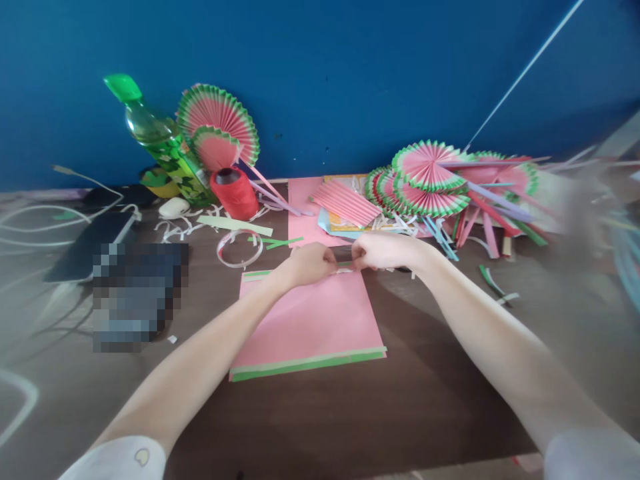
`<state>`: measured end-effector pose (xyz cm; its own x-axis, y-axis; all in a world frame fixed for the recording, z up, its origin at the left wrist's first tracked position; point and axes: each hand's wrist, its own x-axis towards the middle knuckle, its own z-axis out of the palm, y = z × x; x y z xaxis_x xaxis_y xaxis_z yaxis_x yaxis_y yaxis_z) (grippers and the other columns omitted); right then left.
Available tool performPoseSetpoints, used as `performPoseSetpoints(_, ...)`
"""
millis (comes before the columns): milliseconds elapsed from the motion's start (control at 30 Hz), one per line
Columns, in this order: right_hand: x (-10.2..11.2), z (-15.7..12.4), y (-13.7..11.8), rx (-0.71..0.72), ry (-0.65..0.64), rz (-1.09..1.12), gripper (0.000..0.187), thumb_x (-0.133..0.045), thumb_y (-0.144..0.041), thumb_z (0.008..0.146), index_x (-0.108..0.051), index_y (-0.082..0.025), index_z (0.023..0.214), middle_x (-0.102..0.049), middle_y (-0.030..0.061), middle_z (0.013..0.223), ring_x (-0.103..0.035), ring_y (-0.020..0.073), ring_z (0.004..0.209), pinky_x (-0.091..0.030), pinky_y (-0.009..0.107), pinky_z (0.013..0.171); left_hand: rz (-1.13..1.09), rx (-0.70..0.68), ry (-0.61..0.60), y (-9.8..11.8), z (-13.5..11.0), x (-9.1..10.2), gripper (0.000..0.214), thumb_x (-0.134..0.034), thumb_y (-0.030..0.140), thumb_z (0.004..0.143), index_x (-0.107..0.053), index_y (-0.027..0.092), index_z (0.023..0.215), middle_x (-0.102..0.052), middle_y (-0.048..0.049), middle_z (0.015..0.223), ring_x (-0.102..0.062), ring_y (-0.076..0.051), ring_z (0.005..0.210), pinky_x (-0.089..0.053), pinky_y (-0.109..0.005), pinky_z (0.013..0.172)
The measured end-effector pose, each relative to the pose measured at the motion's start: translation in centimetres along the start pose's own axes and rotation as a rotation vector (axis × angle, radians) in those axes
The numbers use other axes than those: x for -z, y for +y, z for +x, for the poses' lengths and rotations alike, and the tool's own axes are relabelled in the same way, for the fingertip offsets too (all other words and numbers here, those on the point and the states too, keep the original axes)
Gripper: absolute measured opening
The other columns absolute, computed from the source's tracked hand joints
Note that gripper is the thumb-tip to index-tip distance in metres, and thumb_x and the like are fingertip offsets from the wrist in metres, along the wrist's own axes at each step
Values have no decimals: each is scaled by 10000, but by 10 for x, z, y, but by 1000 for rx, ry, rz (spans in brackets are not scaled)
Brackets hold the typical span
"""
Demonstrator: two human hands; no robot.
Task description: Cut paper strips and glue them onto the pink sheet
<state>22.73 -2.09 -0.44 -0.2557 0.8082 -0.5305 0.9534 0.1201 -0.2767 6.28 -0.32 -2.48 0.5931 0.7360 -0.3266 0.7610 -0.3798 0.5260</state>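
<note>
A pink paper sheet (313, 320) with white and green strips along its near edge lies on the dark brown table (425, 393). My left hand (311, 263) and my right hand (379, 251) both pinch the sheet's far edge, fingers closed, nearly touching each other. A green strip runs along that far edge between the fingers.
Finished pink-and-green paper fans (430, 177) and loose strips pile at the back right. A pleated pink sheet (345, 202), red thread spool (234, 192), tape roll (240, 248), green bottle (163, 143) with fans (219, 127), phone and cables (95, 243) sit at the back left.
</note>
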Motion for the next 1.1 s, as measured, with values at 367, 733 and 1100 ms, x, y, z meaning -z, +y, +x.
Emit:
performPoseSetpoints(367,-1,0,0,-24,-14,24,232,-519,-365,729,-610,-152,737,-557,15,547,-471,90,417,-314,200,414,18,-9,1,1,0,1,235,-445,232,670,-666,159,704,-649,-29,705,-564,-158,682,-406,-227,623)
performPoseSetpoints(733,-1,0,1,16,-35,79,193,-475,-277,754,-580,-134,680,-573,35,567,-504,100,454,-340,196,425,20,-2,-3,1,0,0,247,-438,232,675,-669,163,727,-655,-31,737,-566,-161,707,-400,-230,639)
performPoseSetpoints(1100,-1,1,-1,-22,-30,9,235,-536,-380,711,-605,-156,722,-594,15,565,-466,87,412,-299,197,396,-2,-3,-3,0,-1,-1,238,-437,249,670,-655,163,713,-651,-36,719,-568,-165,706,-398,-227,616)
